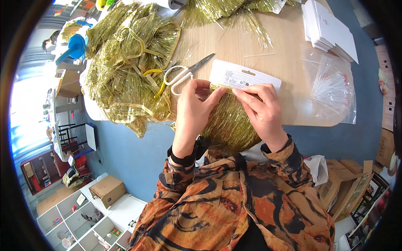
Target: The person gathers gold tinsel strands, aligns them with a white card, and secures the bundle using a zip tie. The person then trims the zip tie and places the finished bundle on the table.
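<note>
A gold tinsel fringe (231, 123) hangs over the near table edge toward my lap, its banded top lying along the lower edge of a white header card (264, 78). My left hand (197, 108) pinches the fringe's band at the card's left end. With thumb and fingers closed, my right hand (263, 109) grips the band and the card's lower edge further right. The card lies tilted on the table, with a hang slot and small print. White-handled scissors (180, 77) rest just left of the card, blades pointing away to the right; yellow-handled scissors (161, 85) lie partly under tinsel.
A big heap of gold tinsel (121, 71) covers the table's left side, with more tinsel (234, 16) at the back. White cards (324, 27) are stacked at the far right. A clear bag of white plastic ties (333, 90) lies at the right edge. Cardboard boxes (341, 184) stand on the floor.
</note>
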`<state>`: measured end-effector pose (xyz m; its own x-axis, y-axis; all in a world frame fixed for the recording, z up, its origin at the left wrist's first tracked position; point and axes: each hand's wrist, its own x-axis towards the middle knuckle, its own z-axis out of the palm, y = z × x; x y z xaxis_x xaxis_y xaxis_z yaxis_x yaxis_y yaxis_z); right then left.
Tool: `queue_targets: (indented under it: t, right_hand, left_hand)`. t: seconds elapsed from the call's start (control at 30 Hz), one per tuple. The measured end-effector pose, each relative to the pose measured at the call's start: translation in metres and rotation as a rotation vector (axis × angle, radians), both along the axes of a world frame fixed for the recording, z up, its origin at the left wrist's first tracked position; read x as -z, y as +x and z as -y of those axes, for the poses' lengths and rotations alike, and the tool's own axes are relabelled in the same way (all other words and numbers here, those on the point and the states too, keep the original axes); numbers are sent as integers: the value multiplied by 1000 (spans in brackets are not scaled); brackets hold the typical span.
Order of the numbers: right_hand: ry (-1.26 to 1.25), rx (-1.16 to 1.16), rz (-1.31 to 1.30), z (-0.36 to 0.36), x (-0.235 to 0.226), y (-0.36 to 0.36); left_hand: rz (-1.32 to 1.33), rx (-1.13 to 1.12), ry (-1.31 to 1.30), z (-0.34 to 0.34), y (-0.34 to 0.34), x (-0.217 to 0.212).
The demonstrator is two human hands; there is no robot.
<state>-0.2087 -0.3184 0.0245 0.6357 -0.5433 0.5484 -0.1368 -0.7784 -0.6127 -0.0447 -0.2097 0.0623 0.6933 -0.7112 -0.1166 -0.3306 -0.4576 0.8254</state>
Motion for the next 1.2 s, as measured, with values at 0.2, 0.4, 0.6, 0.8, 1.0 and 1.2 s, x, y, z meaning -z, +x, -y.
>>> queue_targets:
  t: [0.2, 0.4, 0.6, 0.8, 1.0, 1.2]
  right_hand:
    - [-63, 47, 97, -12, -8, -6]
    - [-85, 155, -18, -23, -75, -69]
    - [508, -207, -222, -27, -104, -97]
    - [554, -182, -162, -37, -100, -102]
    - [582, -187, -206, -44, -96, -113]
    - [737, -130, -88, -44, -95, -132]
  left_hand:
    - [-366, -3, -277, -8, -1, 16]
    - [-450, 323, -453, -29, -16, -11]
    - [-436, 620, -375, -37, -43, -41]
    - [-476, 596, -401, -40, -58, -49]
    - [-319, 668, -249, -39, -61, -50]
    - [-295, 785, -297, -20, -74, -53]
